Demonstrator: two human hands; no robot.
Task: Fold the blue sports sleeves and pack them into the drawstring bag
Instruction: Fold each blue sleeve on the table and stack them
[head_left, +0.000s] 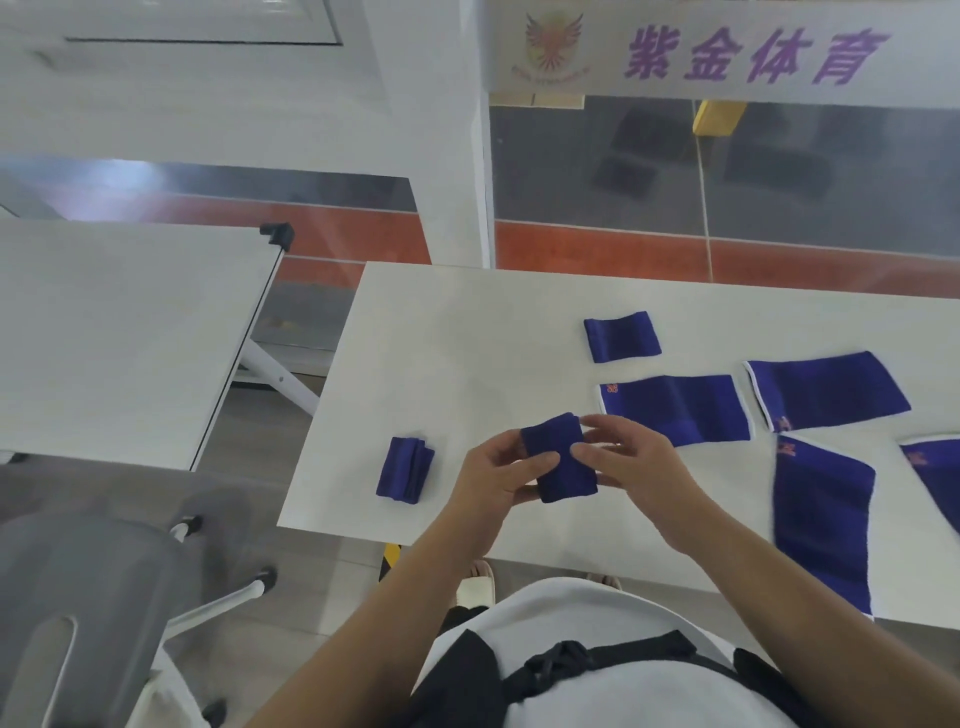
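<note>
I see both hands, left hand (493, 480) and right hand (631, 467), pinching one folded blue sleeve (560, 457) above the table (467, 338).

The folded sleeve (561, 457) is matt, ribbed blue cloth; the table (467, 353) is smooth, matt white.

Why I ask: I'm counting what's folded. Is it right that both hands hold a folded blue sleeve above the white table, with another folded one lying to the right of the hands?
Not quite. The head view shows both hands, left hand and right hand, holding a folded blue sleeve above the white table, but the other folded sleeve lies to their left.
</note>
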